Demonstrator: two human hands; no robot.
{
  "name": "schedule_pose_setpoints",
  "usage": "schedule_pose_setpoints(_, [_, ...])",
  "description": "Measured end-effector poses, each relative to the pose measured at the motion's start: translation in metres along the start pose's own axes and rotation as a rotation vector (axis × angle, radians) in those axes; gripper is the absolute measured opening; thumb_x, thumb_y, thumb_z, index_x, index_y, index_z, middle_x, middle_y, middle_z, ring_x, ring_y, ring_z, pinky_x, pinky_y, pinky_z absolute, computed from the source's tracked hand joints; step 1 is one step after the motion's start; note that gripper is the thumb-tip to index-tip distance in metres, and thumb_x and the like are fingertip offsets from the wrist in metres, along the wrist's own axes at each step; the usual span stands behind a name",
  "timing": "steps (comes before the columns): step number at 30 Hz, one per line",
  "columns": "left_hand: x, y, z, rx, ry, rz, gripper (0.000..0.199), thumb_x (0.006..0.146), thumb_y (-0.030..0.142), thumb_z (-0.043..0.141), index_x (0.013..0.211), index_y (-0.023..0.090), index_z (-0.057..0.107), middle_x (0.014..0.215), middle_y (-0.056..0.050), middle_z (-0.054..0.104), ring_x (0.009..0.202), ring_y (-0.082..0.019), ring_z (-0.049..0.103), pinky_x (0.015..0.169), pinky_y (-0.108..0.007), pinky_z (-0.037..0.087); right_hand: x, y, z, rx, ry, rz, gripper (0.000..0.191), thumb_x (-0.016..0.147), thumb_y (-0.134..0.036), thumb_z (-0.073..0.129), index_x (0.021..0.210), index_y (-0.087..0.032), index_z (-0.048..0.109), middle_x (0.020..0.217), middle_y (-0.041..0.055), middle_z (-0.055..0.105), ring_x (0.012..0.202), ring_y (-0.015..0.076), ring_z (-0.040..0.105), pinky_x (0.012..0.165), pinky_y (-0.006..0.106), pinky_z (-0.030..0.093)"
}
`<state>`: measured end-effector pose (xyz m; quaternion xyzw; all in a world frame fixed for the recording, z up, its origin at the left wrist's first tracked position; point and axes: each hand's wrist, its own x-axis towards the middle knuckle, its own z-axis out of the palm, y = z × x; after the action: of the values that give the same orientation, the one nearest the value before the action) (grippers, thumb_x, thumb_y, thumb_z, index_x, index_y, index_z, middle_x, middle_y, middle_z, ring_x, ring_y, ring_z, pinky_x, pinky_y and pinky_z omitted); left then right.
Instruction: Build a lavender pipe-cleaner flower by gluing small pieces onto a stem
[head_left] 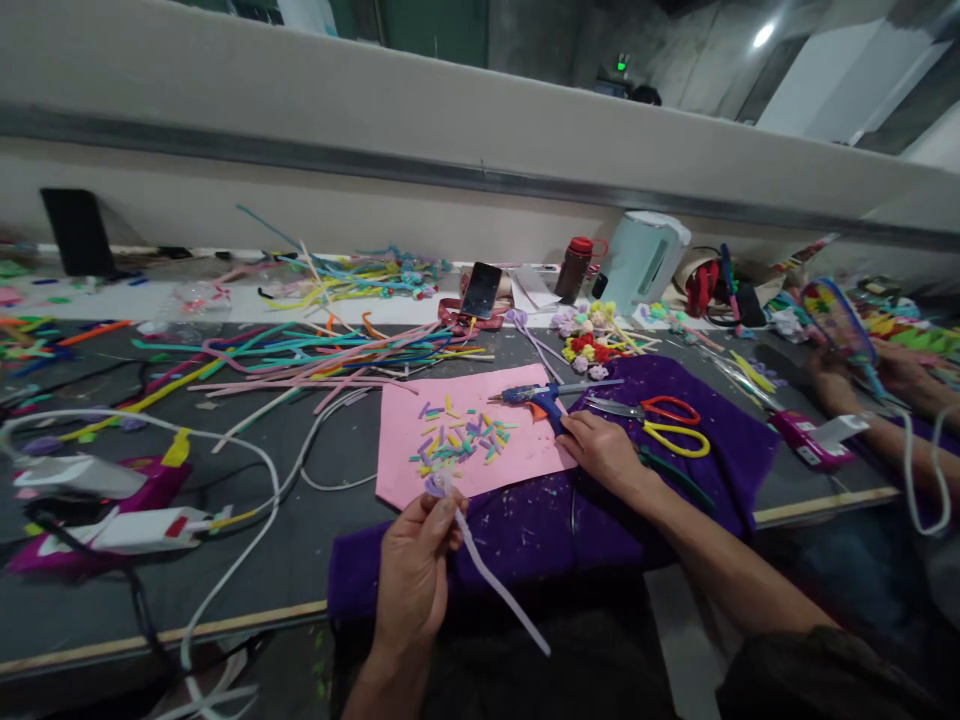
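Note:
My left hand is closed, pinching a pale lavender pipe cleaner near its upper end. A small purple fuzzy loop shows just above the fingertips, and the stem slants down to the right. My right hand is wrapped round the handle of a blue glue gun, its nozzle pointing left over a pink foam sheet. On that sheet lie several short cut pipe cleaner pieces in purple, yellow and green. Scissors with red and yellow handles rest beyond my right hand on a purple cloth.
Long loose pipe cleaners cover the table behind the sheet. A phone, a dark bottle and a pale blue kettle stand along the back. White cables and power strips lie left. Another person's hands work at right.

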<state>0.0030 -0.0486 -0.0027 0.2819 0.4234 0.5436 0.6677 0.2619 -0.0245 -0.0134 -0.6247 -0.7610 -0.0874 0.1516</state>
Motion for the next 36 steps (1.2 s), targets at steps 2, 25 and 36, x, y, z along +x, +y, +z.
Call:
schedule_pose_setpoints(2, [0.0, 0.0, 0.001, 0.003, 0.004, 0.0, 0.017, 0.064, 0.027, 0.069, 0.071, 0.014, 0.062, 0.066, 0.001, 0.057, 0.053, -0.005, 0.043, 0.045, -0.015, 0.033, 0.0, 0.0, 0.002, -0.006, 0.009, -0.005, 0.022, 0.085, -0.025, 0.046, 0.099, -0.016, 0.06, 0.096, 0.0107, 0.062, 0.089, 0.0185, 0.058, 0.077, 0.027, 0.045])
schedule_pose_setpoints(25, [-0.042, -0.001, -0.003, -0.08, -0.127, -0.125, 0.019, 0.063, 0.028, 0.067, 0.07, 0.013, 0.059, 0.064, -0.001, 0.057, 0.052, -0.007, 0.046, 0.048, -0.018, 0.035, -0.04, -0.096, -0.037, 0.727, 0.006, 0.055, 0.019, 0.082, -0.026, 0.047, 0.065, -0.019, 0.043, 0.061, -0.0011, 0.048, 0.054, 0.0106, 0.044, 0.053, 0.024, 0.033])
schedule_pose_setpoints(36, [-0.045, -0.005, 0.0, 0.087, -0.141, 0.031, 0.018, 0.067, 0.03, 0.065, 0.071, 0.012, 0.063, 0.067, -0.005, 0.064, 0.05, -0.007, 0.045, 0.046, -0.018, 0.032, -0.042, -0.091, -0.027, 0.8, -0.032, 0.091, 0.018, 0.083, -0.031, 0.047, 0.069, -0.02, 0.048, 0.052, -0.0034, 0.051, 0.047, 0.0103, 0.047, 0.05, 0.023, 0.036])
